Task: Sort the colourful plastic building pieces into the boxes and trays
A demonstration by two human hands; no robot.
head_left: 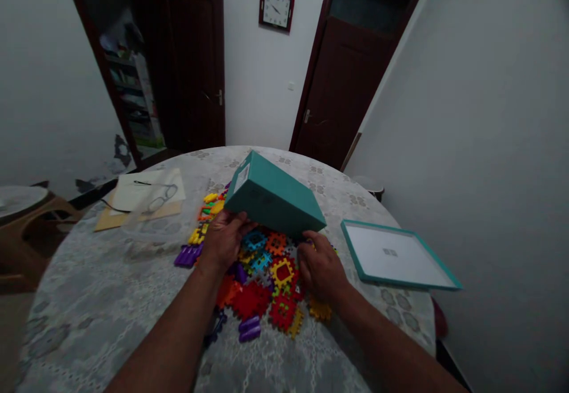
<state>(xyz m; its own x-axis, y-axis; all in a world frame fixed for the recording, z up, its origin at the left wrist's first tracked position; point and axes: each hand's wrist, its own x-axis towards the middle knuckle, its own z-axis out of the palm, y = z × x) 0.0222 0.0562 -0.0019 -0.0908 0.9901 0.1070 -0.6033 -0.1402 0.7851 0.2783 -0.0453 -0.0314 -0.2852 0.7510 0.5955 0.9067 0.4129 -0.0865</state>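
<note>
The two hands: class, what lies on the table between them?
In the head view, a pile of colourful toothed pieces lies between the left hand and the right hand, with the tilted teal box partly over it.

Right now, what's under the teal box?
Toy pieces show below the near edge of the teal box, between left hand and right hand. Anything farther back beneath is covered; can't tell.

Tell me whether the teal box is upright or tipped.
Tipped: the teal box slants over the colorful pieces, with the left hand and right hand at its lower corners.
</note>
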